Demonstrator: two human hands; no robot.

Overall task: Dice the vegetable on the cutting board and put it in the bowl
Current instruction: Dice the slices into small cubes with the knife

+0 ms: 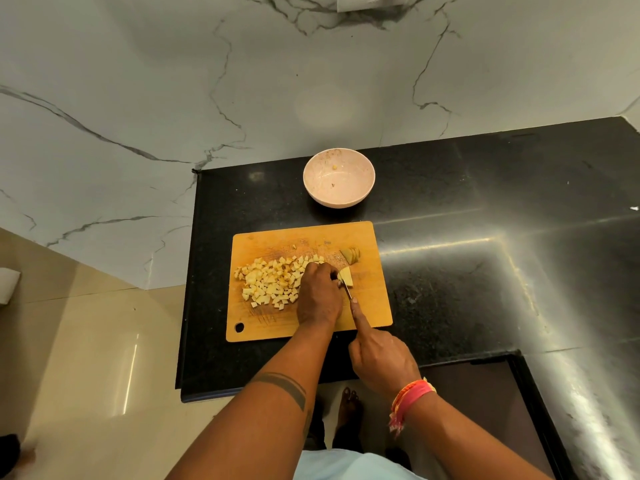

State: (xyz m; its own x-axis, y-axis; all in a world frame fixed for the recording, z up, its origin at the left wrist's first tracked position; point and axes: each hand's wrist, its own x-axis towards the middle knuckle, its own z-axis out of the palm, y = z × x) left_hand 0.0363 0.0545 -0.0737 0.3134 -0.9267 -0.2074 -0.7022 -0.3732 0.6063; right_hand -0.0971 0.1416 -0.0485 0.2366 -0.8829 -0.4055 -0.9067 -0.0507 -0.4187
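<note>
An orange cutting board lies on the black counter. A heap of pale diced vegetable cubes covers its left half. My left hand holds down a sliced vegetable piece with curled fingers. My right hand grips a knife, index finger stretched along its spine, and the blade sits against that piece. Another sliced chunk rests further back on the board. A pink bowl stands behind the board, holding only a small scrap.
The black stone counter runs to the right and wraps around a dark recess at the lower right. A marble wall rises behind and to the left. The counter's left edge drops to a beige tiled floor.
</note>
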